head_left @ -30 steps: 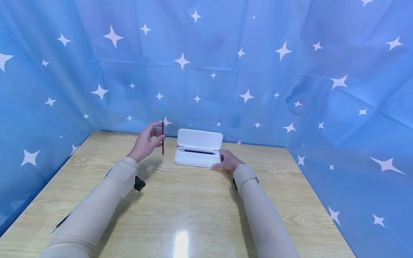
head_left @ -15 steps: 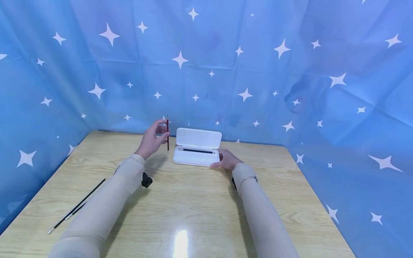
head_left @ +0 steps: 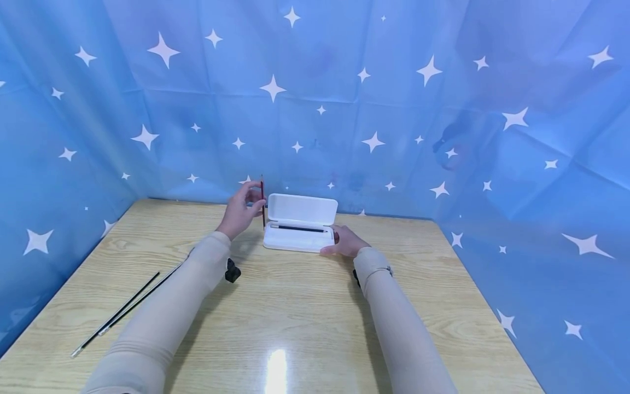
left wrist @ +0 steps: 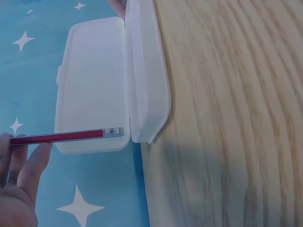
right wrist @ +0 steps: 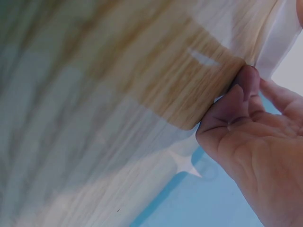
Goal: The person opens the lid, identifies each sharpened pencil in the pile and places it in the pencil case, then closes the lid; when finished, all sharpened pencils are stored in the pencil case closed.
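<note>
My left hand point(head_left: 240, 212) pinches a red pencil point(head_left: 263, 203) between thumb and fingers. It stands nearly upright at the left end of an open white pencil case point(head_left: 290, 240). In the left wrist view the red pencil point(left wrist: 61, 137) points its metal-banded eraser end across the raised lid point(left wrist: 94, 71). Inside the case's base lies a black pencil point(head_left: 300, 228) with a pale end, along the hinge side. My right hand point(head_left: 347, 242) grips the case's right end, thumb at the front corner. The right wrist view shows its curled fingers point(right wrist: 234, 106) low by the tabletop.
Two dark pencils, one outer point(head_left: 115, 316) and one inner point(head_left: 140, 300), lie on the wooden table point(head_left: 305, 306) at the left, the inner partly under the left forearm. A blue star-patterned curtain point(head_left: 315, 71) rises behind the table and along both sides.
My left hand has moved right with the red pencil, from well left of the case to its left edge. Two dark pencils have come into fuller view. My right hand stays on the case.
</note>
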Motion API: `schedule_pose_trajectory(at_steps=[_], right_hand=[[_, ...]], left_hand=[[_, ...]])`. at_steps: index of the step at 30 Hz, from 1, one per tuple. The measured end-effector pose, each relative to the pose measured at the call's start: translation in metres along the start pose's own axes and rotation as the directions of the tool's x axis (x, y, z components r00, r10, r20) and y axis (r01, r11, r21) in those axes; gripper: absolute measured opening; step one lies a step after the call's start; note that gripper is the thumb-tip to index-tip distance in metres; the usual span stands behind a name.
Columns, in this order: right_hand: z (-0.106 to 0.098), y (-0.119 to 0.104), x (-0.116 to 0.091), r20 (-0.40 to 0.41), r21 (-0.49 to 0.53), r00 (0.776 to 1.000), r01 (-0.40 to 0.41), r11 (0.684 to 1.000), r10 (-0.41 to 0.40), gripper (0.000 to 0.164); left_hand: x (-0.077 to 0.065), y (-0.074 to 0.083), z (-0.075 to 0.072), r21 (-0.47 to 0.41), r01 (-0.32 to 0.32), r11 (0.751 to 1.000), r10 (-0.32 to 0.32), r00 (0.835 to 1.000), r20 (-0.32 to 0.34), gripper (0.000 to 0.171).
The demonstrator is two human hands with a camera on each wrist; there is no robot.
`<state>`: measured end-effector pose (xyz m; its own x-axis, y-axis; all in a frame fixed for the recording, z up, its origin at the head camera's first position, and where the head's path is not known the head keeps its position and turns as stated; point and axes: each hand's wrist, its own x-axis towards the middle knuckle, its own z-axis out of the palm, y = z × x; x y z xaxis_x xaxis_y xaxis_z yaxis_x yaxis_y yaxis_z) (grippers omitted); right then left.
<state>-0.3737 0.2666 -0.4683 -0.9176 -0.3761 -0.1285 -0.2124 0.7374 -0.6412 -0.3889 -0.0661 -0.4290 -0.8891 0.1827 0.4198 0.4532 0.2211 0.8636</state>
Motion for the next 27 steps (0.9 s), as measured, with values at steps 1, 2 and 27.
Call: schedule_pose_trajectory(at_steps=[1,2,27], right_hand=[[0.000,0.000,0.000,0.001,0.000,1.000,0.001,1.000,-0.001,0.055],[0.000,0.000,0.001,0.000,-0.001,1.000,0.001,1.000,-0.001,0.055],[0.000,0.001,0.002,0.011,0.012,0.999,-0.052,0.999,0.052,0.057]], left_hand=[[0.001,-0.001,0.001,0.004,-0.001,1.000,0.001,1.000,-0.002,0.042],[0.001,-0.002,0.003,0.006,-0.002,1.000,0.002,1.000,-0.003,0.042],[0.007,-0.019,0.024,0.125,-0.016,0.992,0.019,1.000,-0.016,0.039]])
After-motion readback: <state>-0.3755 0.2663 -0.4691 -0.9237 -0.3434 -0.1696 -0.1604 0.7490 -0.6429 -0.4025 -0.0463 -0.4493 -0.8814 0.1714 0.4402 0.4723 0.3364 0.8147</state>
